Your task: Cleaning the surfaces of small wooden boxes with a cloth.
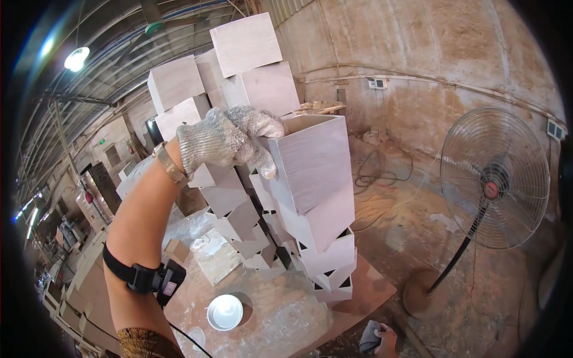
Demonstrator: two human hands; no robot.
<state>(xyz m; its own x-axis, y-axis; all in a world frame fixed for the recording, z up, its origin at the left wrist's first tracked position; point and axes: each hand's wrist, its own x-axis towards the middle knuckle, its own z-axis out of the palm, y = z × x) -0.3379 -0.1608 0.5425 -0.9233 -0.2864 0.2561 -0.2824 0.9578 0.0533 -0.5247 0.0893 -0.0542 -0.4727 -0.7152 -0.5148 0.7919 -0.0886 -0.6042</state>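
Observation:
My left hand [239, 138], in a grey knitted glove, grips the upper left edge of an open-topped whitish box [316, 161]. The thumb lies outside against its wall, and the other fingers bend over the rim, their tips partly hidden. This box tops a tall stack of similar boxes [327, 258], set at differing angles to each other. Low at the bottom edge, my right hand [388, 343] is bare and closed around a grey cloth-like pad [370, 336], well apart from the stack.
More whitish box stacks [262, 89] rise behind and to the left. A round white bowl [225, 312] sits on the dusty board [286, 316] below. On the right stands a pedestal fan [492, 188], with a cable [382, 176] on the floor by the wall.

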